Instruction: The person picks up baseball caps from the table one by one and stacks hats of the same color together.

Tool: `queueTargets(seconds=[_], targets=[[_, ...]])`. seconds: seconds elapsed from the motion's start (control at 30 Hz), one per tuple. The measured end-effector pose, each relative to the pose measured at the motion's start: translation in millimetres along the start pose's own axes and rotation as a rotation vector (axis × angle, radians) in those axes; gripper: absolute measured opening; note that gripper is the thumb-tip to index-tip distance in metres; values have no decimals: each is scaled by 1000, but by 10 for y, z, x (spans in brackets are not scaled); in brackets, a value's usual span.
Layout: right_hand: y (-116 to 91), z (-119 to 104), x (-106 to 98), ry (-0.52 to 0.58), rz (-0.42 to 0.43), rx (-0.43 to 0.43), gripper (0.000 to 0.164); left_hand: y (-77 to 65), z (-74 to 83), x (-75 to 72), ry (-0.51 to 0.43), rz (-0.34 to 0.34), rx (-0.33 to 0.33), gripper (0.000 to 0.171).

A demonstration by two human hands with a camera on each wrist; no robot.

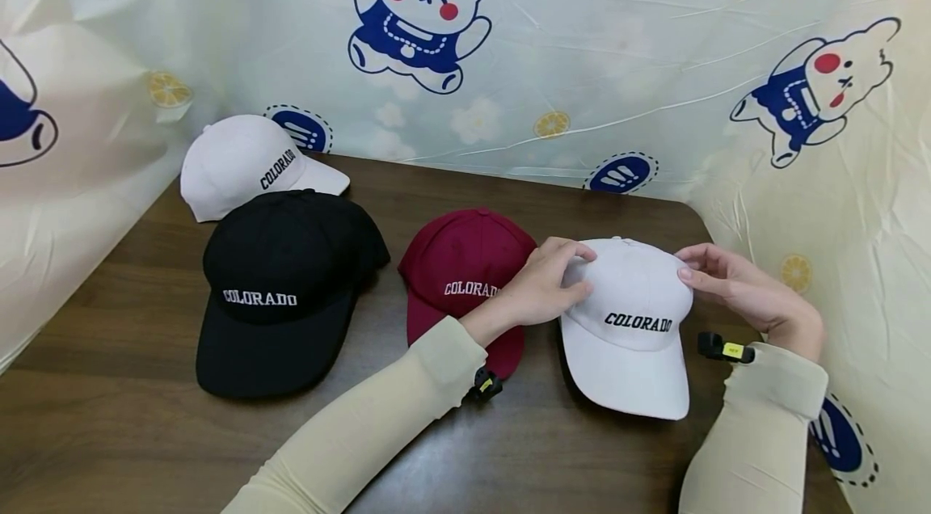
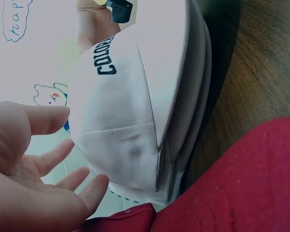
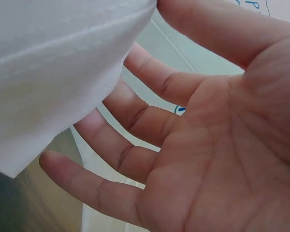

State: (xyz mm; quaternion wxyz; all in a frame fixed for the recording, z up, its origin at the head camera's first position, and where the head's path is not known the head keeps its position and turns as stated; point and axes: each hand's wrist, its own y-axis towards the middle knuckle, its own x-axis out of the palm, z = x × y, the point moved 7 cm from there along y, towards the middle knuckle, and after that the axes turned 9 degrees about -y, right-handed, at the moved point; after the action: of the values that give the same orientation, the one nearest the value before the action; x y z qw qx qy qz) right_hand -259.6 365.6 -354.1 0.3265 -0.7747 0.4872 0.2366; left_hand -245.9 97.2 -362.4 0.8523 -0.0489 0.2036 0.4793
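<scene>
A white baseball cap (image 1: 633, 292) with black COLORADO lettering sits at the right of the table, brim towards me. In the left wrist view, layered brims show that this white cap (image 2: 121, 106) tops a stack. My left hand (image 1: 541, 284) is at its left side, thumb and fingers spread and nothing gripped; this hand (image 2: 34, 169) reaches above a maroon cap (image 1: 454, 255). At the other side, my right hand (image 1: 742, 288) has its thumb by the crown's edge. Seen from the right wrist, the fingers (image 3: 135, 118) of that hand lie loosely bent, partly behind the white fabric.
A large black cap (image 1: 287, 255) lies left of the maroon one, with another white cap (image 1: 236, 166) behind it at the table's back left corner. Printed cloth (image 1: 524, 77) hangs behind and along both sides of the brown table (image 1: 109, 417).
</scene>
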Motion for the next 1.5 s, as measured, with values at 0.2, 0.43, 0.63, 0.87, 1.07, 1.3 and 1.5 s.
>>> queueTargets(seconds=[0.2,0.43,0.63,0.87,1.07,1.3,1.5], targets=[[2,15,-44,-55,31,3,41,16,15,37,87,-63,42,53],[-6,39,-64,-41,30,23,45,18,-4,71,55,-111,51,63],[-16,52,-68,-76,30,44,50,-1,9,66,41,-136,70,63],[-90,-9,-86,-134,46,66,57,-5,11,47,56,-161,59,63],[-156,-168,-153,-200,113,50,56,-37,94,-119,86,-141,77,60],[-202,-421,-220,-259,206,30,49,-147,264,-515,60,-79,100,57],[-234,-772,-185,-265,270,-44,45,-282,383,-885,22,-3,105,54]])
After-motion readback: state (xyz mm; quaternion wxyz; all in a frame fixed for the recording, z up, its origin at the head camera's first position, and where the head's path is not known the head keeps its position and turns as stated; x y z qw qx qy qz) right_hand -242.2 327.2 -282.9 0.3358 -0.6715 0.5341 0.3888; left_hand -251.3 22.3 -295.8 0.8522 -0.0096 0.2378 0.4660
